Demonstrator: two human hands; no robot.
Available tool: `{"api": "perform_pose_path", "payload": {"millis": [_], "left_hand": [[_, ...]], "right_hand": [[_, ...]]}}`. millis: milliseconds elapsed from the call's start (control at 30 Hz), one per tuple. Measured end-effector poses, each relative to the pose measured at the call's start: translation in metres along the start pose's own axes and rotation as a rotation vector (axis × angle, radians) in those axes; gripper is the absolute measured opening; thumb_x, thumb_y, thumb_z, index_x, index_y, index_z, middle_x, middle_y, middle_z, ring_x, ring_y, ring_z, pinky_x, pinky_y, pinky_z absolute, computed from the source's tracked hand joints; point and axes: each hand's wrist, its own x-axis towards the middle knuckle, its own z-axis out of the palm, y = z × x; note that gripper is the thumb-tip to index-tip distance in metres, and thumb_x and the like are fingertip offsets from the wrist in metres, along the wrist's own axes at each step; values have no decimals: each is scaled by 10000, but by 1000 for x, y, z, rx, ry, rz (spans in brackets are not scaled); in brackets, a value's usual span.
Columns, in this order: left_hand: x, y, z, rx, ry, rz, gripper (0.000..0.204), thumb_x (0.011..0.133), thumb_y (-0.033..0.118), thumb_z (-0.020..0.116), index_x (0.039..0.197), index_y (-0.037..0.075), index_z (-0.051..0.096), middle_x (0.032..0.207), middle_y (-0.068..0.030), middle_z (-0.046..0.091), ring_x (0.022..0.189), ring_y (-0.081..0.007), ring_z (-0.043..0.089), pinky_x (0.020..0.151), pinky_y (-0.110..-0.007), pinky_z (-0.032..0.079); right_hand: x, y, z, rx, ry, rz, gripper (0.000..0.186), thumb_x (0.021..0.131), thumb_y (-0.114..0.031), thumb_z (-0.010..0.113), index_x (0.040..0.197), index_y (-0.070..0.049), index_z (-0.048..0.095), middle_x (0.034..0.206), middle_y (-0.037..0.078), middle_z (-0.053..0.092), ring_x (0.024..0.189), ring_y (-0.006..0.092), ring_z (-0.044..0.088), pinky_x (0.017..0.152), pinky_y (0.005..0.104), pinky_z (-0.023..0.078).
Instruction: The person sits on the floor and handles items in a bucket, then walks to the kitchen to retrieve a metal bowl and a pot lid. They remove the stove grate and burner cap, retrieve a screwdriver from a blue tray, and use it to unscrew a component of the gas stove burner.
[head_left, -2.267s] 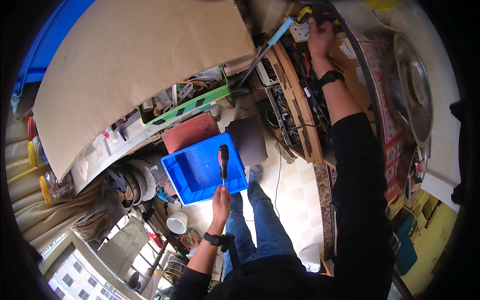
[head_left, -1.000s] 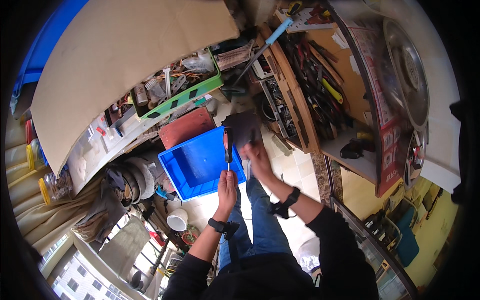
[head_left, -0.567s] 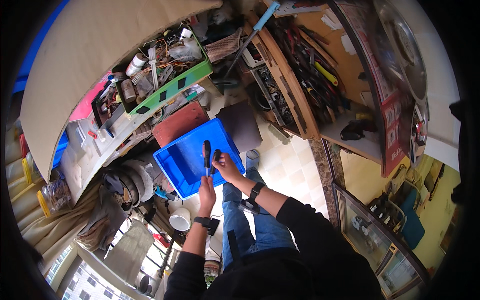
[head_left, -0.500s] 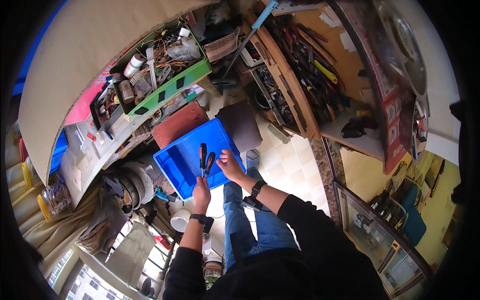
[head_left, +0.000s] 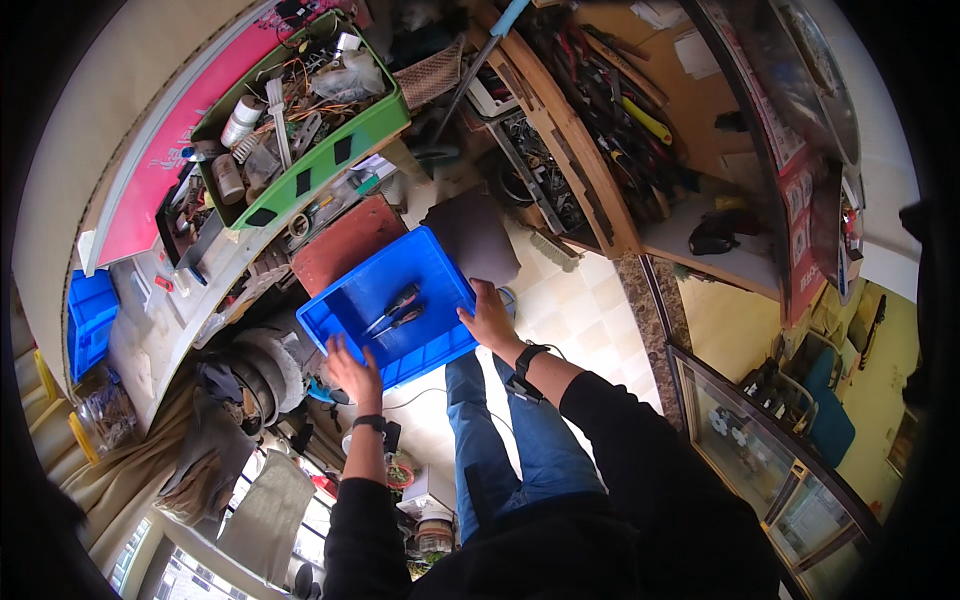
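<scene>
A blue plastic bin (head_left: 432,262) sits in front of my legs. Two screwdrivers lie side by side on its floor, the upper screwdriver (head_left: 403,298) and the lower screwdriver (head_left: 408,316), both with dark handles and handle ends to the right. My right hand (head_left: 488,318) grips the bin's right edge, thumb over the rim and the other fingers partly hidden behind it. At the near left corner, my left hand (head_left: 350,372) has its fingers stretched out and apart, close to the rim. Nothing is held in it; whether it touches the bin I cannot tell.
Beyond the bin are a reddish-brown board (head_left: 348,240) and a dark stool seat (head_left: 470,240). A green crate (head_left: 325,180) of wires, bottles and a brush stands on the bench at the upper left. Wooden shelving (head_left: 560,140) with pliers and other hand tools is at the upper right.
My left hand has let go of the two screwdrivers, which now lie in the bin. It has moved left to the near corner, while my right hand has moved right onto the bin's edge.
</scene>
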Motion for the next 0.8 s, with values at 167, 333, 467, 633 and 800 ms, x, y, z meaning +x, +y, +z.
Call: {"api": "perform_pose_path", "payload": {"millis": [167, 333, 467, 633, 800], "left_hand": [[-23, -74, 13, -629, -294, -741, 614, 938, 330, 654, 1377, -39, 433, 1298, -186, 586, 1174, -307, 557, 1003, -368, 420], [-34, -103, 26, -535, -578, -408, 408, 926, 182, 617, 1272, -14, 529, 1162, -173, 653, 1029, -269, 634, 907, -380, 480], [-54, -60, -18, -720, -455, -206, 460, 899, 162, 603, 1307, -17, 489, 1172, -189, 648, 1050, -284, 634, 916, -378, 476], [-76, 23, -76, -686, -748, -68, 507, 844, 245, 626, 1252, -38, 525, 1070, -217, 684, 1020, -296, 669, 877, -390, 504], [-108, 137, -103, -719, -969, 85, 467, 838, 184, 578, 1231, -59, 510, 1132, -192, 639, 1018, -270, 634, 882, -372, 507]], "right_hand": [[7, 23, 22, -37, -272, 305, 570, 806, -178, 699, 1268, 7, 421, 1077, 292, 637, 989, 459, 626, 875, 518, 514], [-17, 34, 7, -95, -240, 247, 517, 816, -165, 649, 1252, 9, 434, 972, 309, 656, 931, 489, 628, 823, 544, 515], [-75, 42, -65, 114, -144, 348, 482, 823, -182, 640, 1219, 40, 480, 1025, 315, 641, 965, 482, 620, 828, 535, 508], [-176, 52, -165, 110, -91, 555, 470, 851, -198, 588, 1246, 31, 479, 1054, 333, 633, 967, 477, 625, 845, 521, 508], [-300, 86, -249, 175, 52, 758, 526, 847, -189, 603, 1289, 46, 441, 1046, 322, 645, 973, 468, 638, 858, 494, 523]]}}
